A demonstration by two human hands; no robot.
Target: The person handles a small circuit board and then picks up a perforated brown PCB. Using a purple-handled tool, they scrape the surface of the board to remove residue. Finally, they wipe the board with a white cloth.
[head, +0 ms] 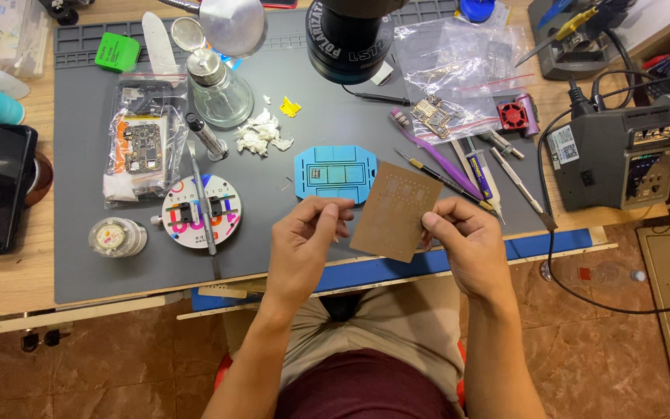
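Note:
My right hand (465, 240) pinches the right edge of a thin bronze-coloured stencil plate (395, 211) with tiny hole patterns, holding it tilted above the front of the grey work mat (87, 256). My left hand (304, 242) is curled just left of the plate, its fingertips together; whether it touches the plate or holds something small I cannot tell. Behind the plate a light blue fixture block (333, 174) lies on the mat.
A round white holder (200, 211) with a tool across it, a small jar (118, 237), bagged circuit boards (143, 143), a glass bottle (219, 89), white tissue scraps (261, 133), tweezers and pens (459, 174), a microscope head (350, 39), and a soldering station (618, 155) at right.

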